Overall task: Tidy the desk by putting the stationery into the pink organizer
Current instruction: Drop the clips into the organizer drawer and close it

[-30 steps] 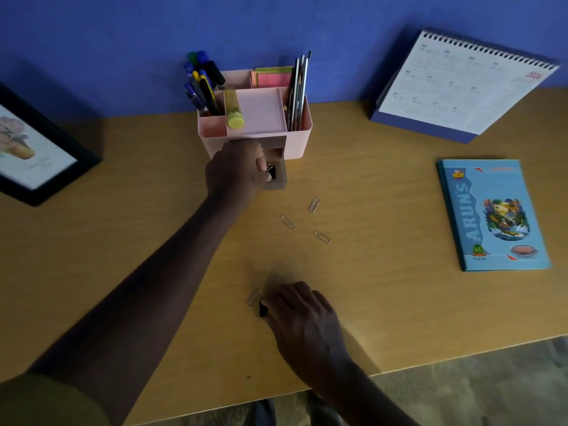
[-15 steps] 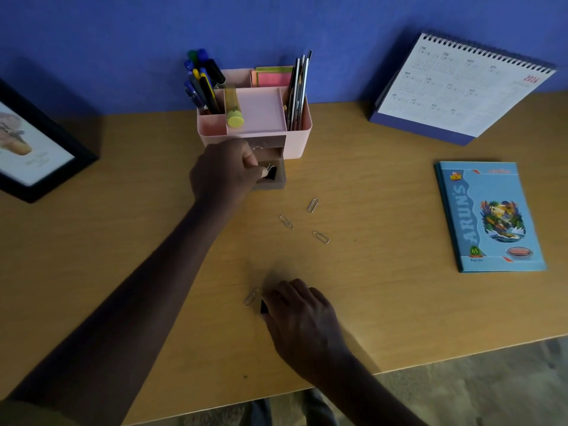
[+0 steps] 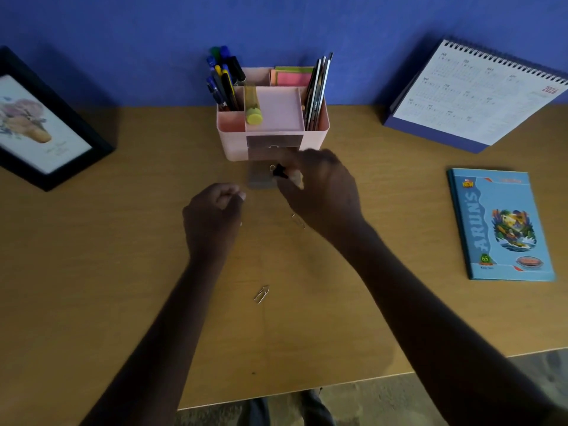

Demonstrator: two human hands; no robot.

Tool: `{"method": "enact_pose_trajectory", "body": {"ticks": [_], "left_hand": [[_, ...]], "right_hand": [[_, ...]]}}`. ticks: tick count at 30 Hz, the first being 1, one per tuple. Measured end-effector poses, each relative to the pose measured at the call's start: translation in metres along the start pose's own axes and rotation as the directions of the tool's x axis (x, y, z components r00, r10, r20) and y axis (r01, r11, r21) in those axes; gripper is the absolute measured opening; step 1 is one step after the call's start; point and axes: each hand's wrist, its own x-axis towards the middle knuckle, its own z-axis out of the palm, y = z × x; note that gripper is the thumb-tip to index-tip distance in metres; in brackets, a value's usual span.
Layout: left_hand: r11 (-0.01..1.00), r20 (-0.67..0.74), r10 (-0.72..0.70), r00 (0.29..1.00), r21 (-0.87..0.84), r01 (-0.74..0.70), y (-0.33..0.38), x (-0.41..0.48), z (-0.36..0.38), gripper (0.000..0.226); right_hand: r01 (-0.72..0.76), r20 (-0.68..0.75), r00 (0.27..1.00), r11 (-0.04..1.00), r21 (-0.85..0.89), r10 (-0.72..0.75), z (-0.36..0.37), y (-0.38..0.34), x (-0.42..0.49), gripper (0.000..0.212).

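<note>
The pink organizer (image 3: 313,139) stands at the back of the desk with pens (image 3: 222,81), a yellow-capped tube (image 3: 253,115), sticky notes (image 3: 292,76) and dark flat sticks (image 3: 318,90) in its compartments. Its small drawer (image 3: 258,179) is pulled out toward me. My right hand (image 3: 322,192) pinches a black binder clip (image 3: 280,171) just over the drawer's right side. My left hand (image 3: 215,210) hovers left of the drawer with its fingers curled in and nothing visible in them. One paper clip (image 3: 262,294) lies between my forearms. Another paper clip (image 3: 298,221) shows beside my right palm.
A black picture frame (image 3: 40,127) leans at the left. A spiral desk calendar (image 3: 479,93) stands at the back right, and a blue notebook (image 3: 498,226) lies in front of it. The wooden desk (image 3: 92,272) ends near me at its front edge.
My right hand lifted the binder clip from the desk near me and carried it up to the drawer. My left hand drew back from the drawer toward me.
</note>
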Motion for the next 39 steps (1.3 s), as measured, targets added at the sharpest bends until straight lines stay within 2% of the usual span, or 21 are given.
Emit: {"method": "enact_pose_trajectory", "body": {"ticks": [3, 6, 8, 16, 18, 20, 23, 24, 25, 26, 27, 28, 29, 31, 32, 34, 39], "left_hand": [[0.999, 0.006, 0.03, 1.0, -0.037, -0.03, 0.0, 0.0, 0.006, 0.029], [0.998, 0.013, 0.053, 0.999, -0.027, -0.052, 0.001, 0.002, 0.011, 0.029], [0.997, 0.021, 0.063, 0.998, -0.037, -0.062, 0.002, 0.003, 0.012, 0.027], [0.998, 0.038, 0.067, 0.997, -0.019, -0.066, -0.004, 0.009, 0.017, 0.03], [0.997, 0.048, 0.074, 0.996, -0.008, -0.074, -0.005, 0.009, 0.018, 0.029], [0.998, 0.053, 0.057, 0.997, -0.017, -0.057, -0.005, 0.008, 0.018, 0.026], [0.977, 0.077, -0.125, 0.989, -0.161, 0.137, -0.002, 0.006, 0.019, 0.023], [0.934, 0.114, -0.223, 0.968, -0.258, 0.245, 0.001, 0.003, 0.019, 0.022], [0.865, 0.164, -0.315, 0.935, -0.355, 0.354, 0.006, 0.0, 0.018, 0.02], [0.788, 0.212, -0.385, 0.898, -0.43, 0.44, 0.011, -0.003, 0.017, 0.02], [0.726, 0.249, -0.428, 0.869, -0.478, 0.494, 0.014, -0.006, 0.017, 0.021], [0.678, 0.277, -0.45, 0.849, -0.513, 0.526, 0.018, -0.009, 0.017, 0.022], [0.644, 0.297, -0.459, 0.837, -0.537, 0.544, 0.02, -0.01, 0.017, 0.022], [0.609, 0.319, -0.464, 0.826, -0.562, 0.559, 0.023, -0.012, 0.02, 0.021], [0.604, 0.325, -0.466, 0.823, -0.564, 0.564, 0.023, -0.012, 0.022, 0.022], [0.599, 0.325, -0.476, 0.817, -0.56, 0.572, 0.024, -0.011, 0.025, 0.027], [0.61, 0.312, -0.48, 0.82, -0.552, 0.568, 0.025, -0.005, 0.029, 0.026]], "right_hand": [[0.056, 0.016, 0.998, 0.998, -0.03, -0.056, 0.011, -0.007, 0.032, 0.028], [0.142, 0.137, 0.984, 0.961, -0.236, -0.112, 0.024, -0.007, 0.05, 0.042], [0.215, 0.199, 0.968, 0.912, -0.35, -0.152, 0.031, -0.006, 0.057, 0.04], [0.273, 0.192, 0.958, 0.878, -0.393, -0.212, 0.04, 0.001, 0.062, 0.031], [0.276, 0.2, 0.956, 0.886, -0.373, -0.213, 0.04, 0.003, 0.059, 0.035], [0.195, 0.161, 0.975, 0.932, -0.305, -0.151, 0.038, 0.008, 0.053, 0.039], [-0.05, 0.021, 0.999, 0.996, 0.068, 0.049, 0.033, 0.012, 0.025, 0.025], [-0.144, -0.033, 0.987, 0.954, 0.263, 0.158, 0.031, 0.01, 0.01, 0.016], [-0.284, -0.019, 0.942, 0.826, 0.488, 0.335, 0.029, 0.007, -0.006, 0.011], [-0.423, 0.097, 0.857, 0.582, 0.695, 0.507, 0.027, 0.001, -0.021, 0.012], [-0.509, 0.265, 0.759, 0.289, 0.811, 0.595, 0.025, -0.004, -0.033, 0.016], [-0.534, 0.402, 0.681, 0.04, 0.845, 0.612, 0.024, -0.009, -0.042, 0.021], [-0.526, 0.486, 0.63, -0.127, 0.841, 0.606, 0.025, -0.011, -0.047, 0.026], [-0.451, 0.565, 0.584, -0.346, 0.823, 0.583, 0.027, -0.014, -0.047, 0.035], [-0.412, 0.583, 0.572, -0.413, 0.812, 0.576, 0.03, -0.014, -0.044, 0.039], [-0.369, 0.6, 0.558, -0.476, 0.799, 0.574, 0.034, -0.016, -0.037, 0.042], [-0.353, 0.604, 0.557, -0.496, 0.794, 0.571, 0.033, -0.018, -0.023, 0.039]]}}
